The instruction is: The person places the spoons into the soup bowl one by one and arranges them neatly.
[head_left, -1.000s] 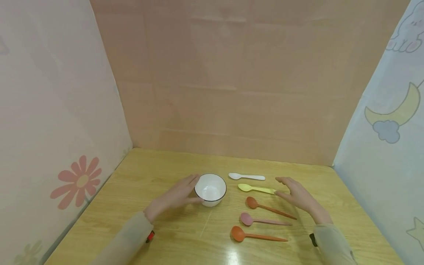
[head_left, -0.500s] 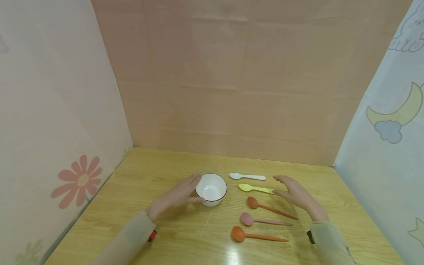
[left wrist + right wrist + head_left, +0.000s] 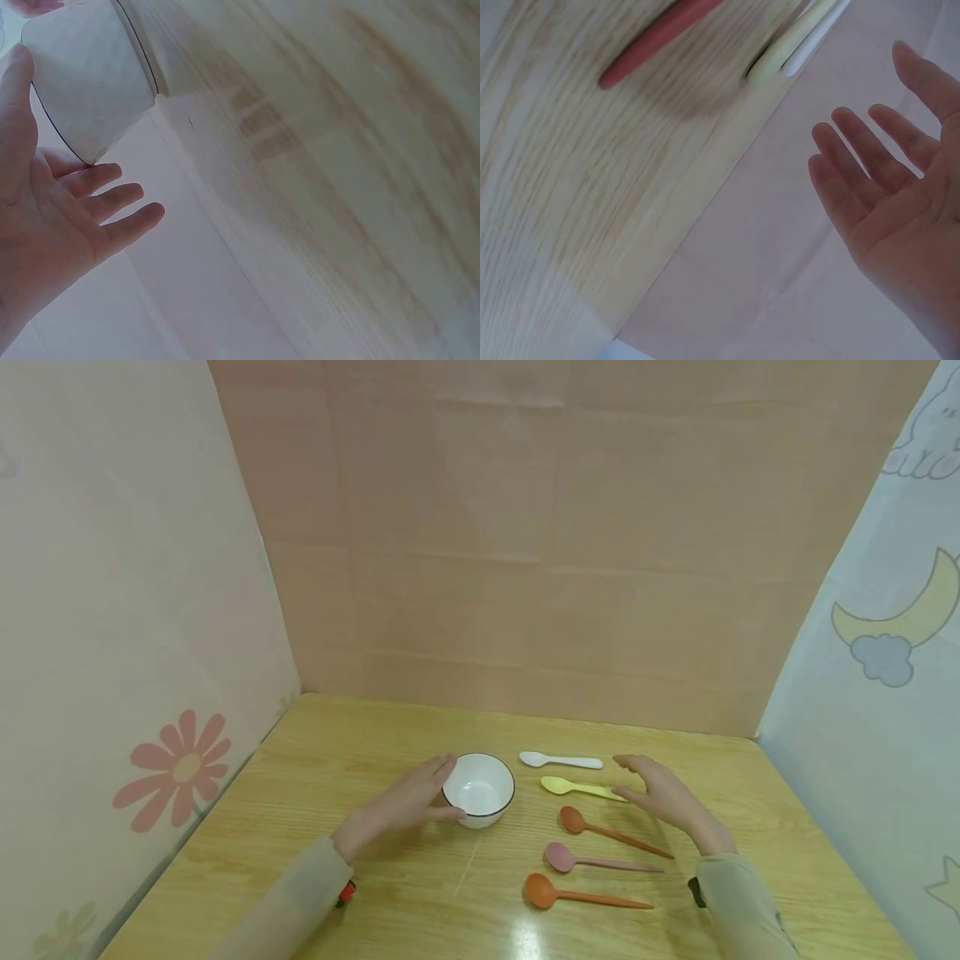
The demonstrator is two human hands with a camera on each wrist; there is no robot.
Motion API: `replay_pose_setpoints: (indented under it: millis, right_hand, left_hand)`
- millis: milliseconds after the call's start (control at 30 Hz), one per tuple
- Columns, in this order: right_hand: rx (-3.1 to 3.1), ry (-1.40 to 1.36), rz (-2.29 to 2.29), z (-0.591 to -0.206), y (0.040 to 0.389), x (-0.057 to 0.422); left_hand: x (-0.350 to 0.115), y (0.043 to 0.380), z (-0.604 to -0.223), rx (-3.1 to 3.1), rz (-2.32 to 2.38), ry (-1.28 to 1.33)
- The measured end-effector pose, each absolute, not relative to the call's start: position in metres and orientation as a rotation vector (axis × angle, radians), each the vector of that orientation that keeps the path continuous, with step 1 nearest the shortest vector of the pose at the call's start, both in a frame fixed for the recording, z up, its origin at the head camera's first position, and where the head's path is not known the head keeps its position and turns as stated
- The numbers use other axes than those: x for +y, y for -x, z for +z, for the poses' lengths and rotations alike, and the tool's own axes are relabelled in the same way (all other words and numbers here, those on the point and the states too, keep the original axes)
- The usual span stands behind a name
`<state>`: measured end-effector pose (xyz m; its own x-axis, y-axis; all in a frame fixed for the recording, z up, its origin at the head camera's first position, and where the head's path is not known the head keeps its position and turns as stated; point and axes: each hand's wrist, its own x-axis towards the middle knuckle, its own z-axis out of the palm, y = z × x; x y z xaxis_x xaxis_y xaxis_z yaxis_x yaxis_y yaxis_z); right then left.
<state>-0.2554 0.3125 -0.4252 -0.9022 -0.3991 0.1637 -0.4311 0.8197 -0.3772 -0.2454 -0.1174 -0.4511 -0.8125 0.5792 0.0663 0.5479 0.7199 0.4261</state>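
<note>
A white bowl (image 3: 480, 781) with a dark rim stands upright at mid-table in the head view. My left hand (image 3: 401, 797) grips it from its left side, thumb at the near rim and fingers on the far side; in the left wrist view the remaining fingers extend past the bowl (image 3: 90, 82). My right hand (image 3: 667, 793) hovers over the handle end of a yellow spoon (image 3: 573, 787), fingers apart and nothing in them. The right wrist view shows its bare palm, away from the spoon handles. A white spoon (image 3: 562, 762) lies just behind the yellow one.
Nearer the front lie a brown-orange spoon (image 3: 611, 833), a pink spoon (image 3: 600, 862) and an orange spoon (image 3: 592, 897), handles pointing right. The wooden table (image 3: 337, 735) meets a tan backdrop (image 3: 480, 568) behind and patterned panels on both sides.
My right hand has drifted slightly left over the end of the yellow spoon's handle. My left hand has closed in a little on the bowl. The spoons lie as before.
</note>
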Motion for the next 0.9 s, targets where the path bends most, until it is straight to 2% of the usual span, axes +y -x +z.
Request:
replay_pose_setpoints:
  millis: [900]
  right_hand:
    - [-2.916,-0.712,0.721,-0.436,0.282,0.305]
  left_hand:
    - [-0.117,0.246,-0.451,2.84,0.684,-0.936]
